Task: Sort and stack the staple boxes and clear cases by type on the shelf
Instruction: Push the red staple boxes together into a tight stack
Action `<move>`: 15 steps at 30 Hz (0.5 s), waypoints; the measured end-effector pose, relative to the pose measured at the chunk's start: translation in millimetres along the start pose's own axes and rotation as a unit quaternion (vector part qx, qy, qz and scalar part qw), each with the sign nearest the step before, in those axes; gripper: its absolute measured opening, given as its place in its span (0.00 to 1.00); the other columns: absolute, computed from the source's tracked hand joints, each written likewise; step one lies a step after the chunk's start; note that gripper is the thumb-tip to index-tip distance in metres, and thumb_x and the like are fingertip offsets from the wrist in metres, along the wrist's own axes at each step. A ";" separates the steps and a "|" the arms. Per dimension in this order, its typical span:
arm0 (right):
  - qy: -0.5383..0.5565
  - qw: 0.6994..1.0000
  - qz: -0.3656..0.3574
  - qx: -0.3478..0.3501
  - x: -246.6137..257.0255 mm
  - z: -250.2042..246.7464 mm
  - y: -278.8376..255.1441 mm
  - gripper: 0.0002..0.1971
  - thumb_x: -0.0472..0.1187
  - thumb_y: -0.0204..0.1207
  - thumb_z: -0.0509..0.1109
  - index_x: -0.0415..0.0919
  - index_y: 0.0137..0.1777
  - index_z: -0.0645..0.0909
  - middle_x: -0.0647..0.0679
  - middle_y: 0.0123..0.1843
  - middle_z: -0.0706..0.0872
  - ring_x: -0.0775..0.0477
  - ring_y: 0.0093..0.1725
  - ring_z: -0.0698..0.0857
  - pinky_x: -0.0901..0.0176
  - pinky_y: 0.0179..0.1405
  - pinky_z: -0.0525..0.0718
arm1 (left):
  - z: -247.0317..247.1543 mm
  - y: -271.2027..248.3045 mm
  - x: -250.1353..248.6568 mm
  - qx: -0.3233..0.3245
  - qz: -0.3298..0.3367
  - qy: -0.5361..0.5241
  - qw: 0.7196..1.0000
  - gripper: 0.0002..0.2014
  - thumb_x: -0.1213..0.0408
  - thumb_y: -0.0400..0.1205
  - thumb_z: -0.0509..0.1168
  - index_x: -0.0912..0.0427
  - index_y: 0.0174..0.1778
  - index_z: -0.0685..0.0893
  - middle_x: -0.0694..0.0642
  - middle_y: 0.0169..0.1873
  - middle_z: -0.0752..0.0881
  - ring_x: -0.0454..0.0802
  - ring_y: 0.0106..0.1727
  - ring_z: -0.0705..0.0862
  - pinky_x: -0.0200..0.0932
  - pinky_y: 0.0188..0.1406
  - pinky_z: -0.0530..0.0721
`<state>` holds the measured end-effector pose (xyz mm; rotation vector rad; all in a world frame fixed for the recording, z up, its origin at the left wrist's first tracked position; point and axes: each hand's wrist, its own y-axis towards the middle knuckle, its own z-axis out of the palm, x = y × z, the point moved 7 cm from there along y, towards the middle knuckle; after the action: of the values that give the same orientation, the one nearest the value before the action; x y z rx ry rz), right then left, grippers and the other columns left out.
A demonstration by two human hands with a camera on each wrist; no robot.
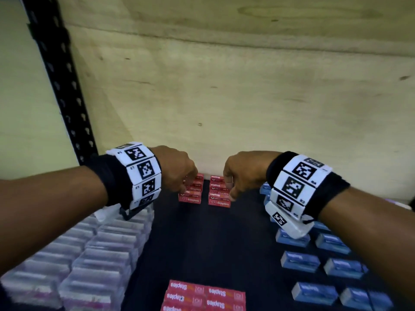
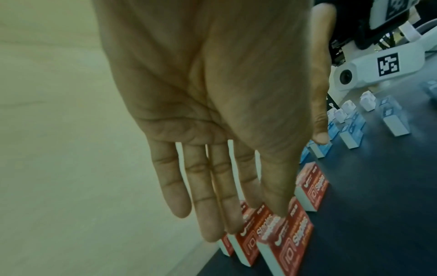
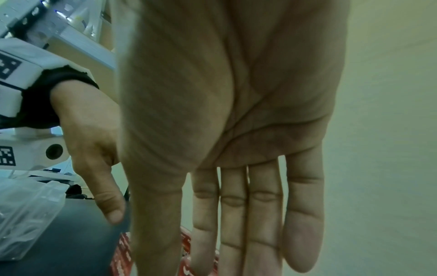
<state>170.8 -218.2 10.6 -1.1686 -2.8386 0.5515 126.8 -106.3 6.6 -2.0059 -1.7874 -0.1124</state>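
Two short rows of red staple boxes stand on edge at the back of the shelf, a left row [image 1: 190,192] and a right row [image 1: 219,195]. My left hand [image 1: 188,182] hangs over the left row with straight fingers. In the left wrist view its fingertips [image 2: 234,227] touch the tops of those red boxes [image 2: 290,248]. My right hand [image 1: 229,187] reaches down over the right row, fingers also straight [image 3: 236,242], with red boxes [image 3: 123,252] partly hidden beneath it. Neither hand holds anything.
Stacked clear cases [image 1: 101,245] fill the left side, and blue staple boxes [image 1: 314,261] are spread on the right. More red boxes [image 1: 202,297] lie at the front edge. The dark mat [image 1: 213,243], wooden back wall [image 1: 224,108] and black upright [image 1: 60,86] bound the space.
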 end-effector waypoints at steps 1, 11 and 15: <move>0.001 1.000 -0.002 0.008 -0.5 2.0 4.4 0.16 0.51 0.71 0.81 0.43 0.53 0.87 0.53 0.48 0.88 0.48 0.49 0.86 0.55 0.49 0.84 | 2.8 4.9 0.3 0.007 0.002 -0.001 1.000 0.10 0.50 0.80 0.68 0.45 0.56 0.82 0.41 0.34 0.74 0.49 0.41 0.77 0.41 0.37 0.73; -0.011 1.000 -0.011 0.027 6.1 8.5 23.7 0.14 0.45 0.69 0.83 0.40 0.52 0.90 0.53 0.33 0.85 0.49 0.38 0.86 0.61 0.36 0.83 | 13.8 23.6 -7.2 0.064 -0.003 -0.003 0.998 0.11 0.61 0.80 0.70 0.55 0.58 0.86 0.50 0.44 0.85 0.52 0.40 0.81 0.42 0.36 0.77; -0.013 0.999 -0.006 0.043 7.3 8.6 23.8 0.17 0.46 0.68 0.84 0.37 0.52 0.88 0.52 0.31 0.83 0.50 0.35 0.83 0.60 0.35 0.81 | 14.0 23.5 -7.5 0.032 -0.011 -0.027 0.999 0.05 0.63 0.82 0.68 0.51 0.41 0.81 0.46 0.30 0.72 0.47 0.30 0.73 0.35 0.26 0.65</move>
<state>180.4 -200.2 -6.1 -1.1363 -2.8097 0.6863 144.9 -109.4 -15.1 -1.9623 -1.8232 -0.0091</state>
